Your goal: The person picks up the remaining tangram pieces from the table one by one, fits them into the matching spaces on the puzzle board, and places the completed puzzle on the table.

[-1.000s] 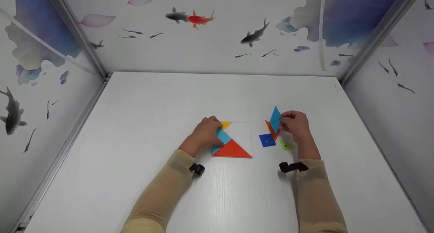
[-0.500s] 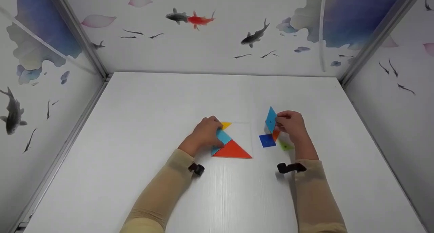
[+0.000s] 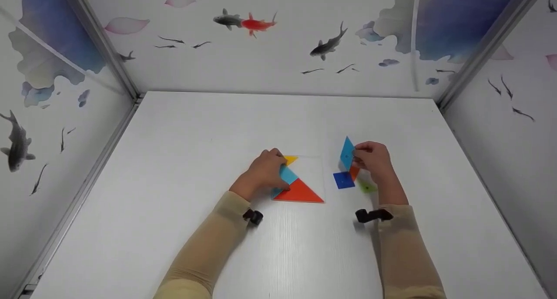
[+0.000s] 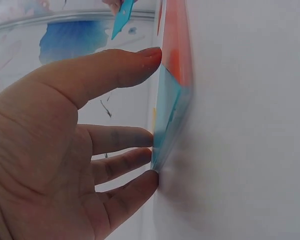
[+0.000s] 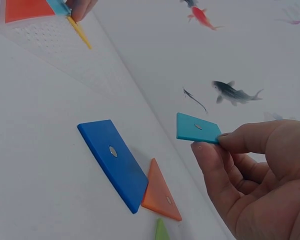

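My left hand rests with spread fingers on a clear tangram tray; its fingertips touch the top and outer edge in the left wrist view. In the tray lie a red triangle, a light-blue piece partly under the hand, and a yellow piece at the far side. My right hand pinches a light-blue four-sided tangram piece between thumb and fingers, raised above the loose pieces. A small metal dot shows on its face.
Right of the tray lie a dark-blue square, an orange piece beside it, and a light-green piece. These sit on a white table, enclosed by walls with fish pictures.
My right hand has shifted slightly left with the light-blue piece, which now covers more of the orange one, then holds steady. The left hand keeps its place on the tray.
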Motion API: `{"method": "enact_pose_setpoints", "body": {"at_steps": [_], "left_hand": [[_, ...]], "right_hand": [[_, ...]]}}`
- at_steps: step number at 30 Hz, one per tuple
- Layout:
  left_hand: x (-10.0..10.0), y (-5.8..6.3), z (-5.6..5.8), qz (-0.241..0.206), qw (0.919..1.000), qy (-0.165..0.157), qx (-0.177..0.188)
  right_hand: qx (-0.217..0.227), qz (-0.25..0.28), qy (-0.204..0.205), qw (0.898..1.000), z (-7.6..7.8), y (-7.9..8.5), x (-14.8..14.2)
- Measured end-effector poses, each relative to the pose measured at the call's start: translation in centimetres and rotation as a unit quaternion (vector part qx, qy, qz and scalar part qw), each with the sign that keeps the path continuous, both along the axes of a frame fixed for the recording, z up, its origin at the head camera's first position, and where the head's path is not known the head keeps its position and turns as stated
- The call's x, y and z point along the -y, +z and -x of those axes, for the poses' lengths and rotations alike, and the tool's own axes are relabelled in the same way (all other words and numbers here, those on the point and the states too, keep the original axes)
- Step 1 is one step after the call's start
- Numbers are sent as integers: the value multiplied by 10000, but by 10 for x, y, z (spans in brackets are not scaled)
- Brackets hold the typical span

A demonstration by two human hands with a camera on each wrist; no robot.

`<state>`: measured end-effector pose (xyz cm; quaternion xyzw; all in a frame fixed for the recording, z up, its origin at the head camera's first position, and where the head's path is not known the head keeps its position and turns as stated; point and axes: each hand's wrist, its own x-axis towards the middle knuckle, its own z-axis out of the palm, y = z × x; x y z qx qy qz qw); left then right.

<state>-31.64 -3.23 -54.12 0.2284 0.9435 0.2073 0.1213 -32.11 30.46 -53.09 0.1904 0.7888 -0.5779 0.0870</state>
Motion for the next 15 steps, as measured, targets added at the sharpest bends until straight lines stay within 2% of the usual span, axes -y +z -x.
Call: {"method": "enact_pose_setpoints", "body": {"at_steps": [8, 15], "left_hand": [[2, 0, 0, -30, 10000, 66, -40], [0, -2, 0, 42, 10000, -10, 23]], "right_hand": [[-338, 123, 98, 9993, -1, -4, 3], [-223, -80, 62, 9997, -2, -1, 3]]}}
